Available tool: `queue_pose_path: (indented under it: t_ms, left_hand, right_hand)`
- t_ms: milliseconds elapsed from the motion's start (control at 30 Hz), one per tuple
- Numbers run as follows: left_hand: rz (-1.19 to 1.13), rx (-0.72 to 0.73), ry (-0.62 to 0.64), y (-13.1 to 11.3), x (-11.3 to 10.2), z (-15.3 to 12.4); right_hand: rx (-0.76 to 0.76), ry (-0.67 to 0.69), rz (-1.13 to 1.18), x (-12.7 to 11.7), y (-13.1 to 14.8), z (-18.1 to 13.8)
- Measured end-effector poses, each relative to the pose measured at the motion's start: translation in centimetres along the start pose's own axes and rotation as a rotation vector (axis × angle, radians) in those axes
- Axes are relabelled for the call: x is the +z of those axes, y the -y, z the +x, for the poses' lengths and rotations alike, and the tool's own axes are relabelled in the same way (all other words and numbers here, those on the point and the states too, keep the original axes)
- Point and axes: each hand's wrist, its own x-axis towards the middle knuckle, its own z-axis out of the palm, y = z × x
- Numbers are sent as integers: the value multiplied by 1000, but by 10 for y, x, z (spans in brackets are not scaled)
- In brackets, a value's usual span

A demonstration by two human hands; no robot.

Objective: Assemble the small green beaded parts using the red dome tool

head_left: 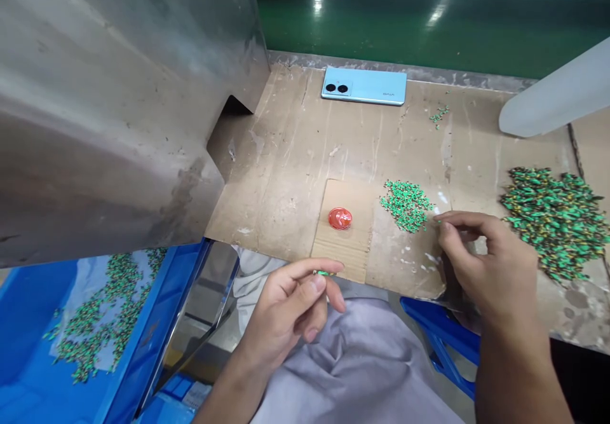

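My left hand (298, 300) is at the table's front edge, thumb and index finger closed on a small green piece (323, 273). Just beyond it a round red glossy item (340, 218) lies on a strip of cardboard (343, 252). My right hand (483, 255) is pinched, its fingertips beside a small pile of tiny green pieces (406, 205). What sits in that pinch, if anything, is too small to name. Right of that hand lies a larger heap of longer green and dark pieces with yellowish parts (555, 220).
A light blue phone (369, 87) lies at the back, with a few loose green pieces (439, 116) to its right. A metal housing (109, 112) stands left, above a blue bin (28, 322) holding more pieces. A white tube (553, 100) slants in from the right.
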Motion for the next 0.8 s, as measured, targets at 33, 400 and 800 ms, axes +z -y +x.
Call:
queue_pose_path:
  t_ms: [33, 400, 800]
  left_hand:
    - [4, 15, -4, 1, 0, 0]
    - [73, 21, -81, 6, -4, 1]
    - [156, 57, -96, 11, -7, 0]
  right_hand:
    - [26, -17, -8, 1, 0, -1]
    - [15, -22, 46, -1, 0, 2]
    - [39, -4, 114, -1, 0, 6]
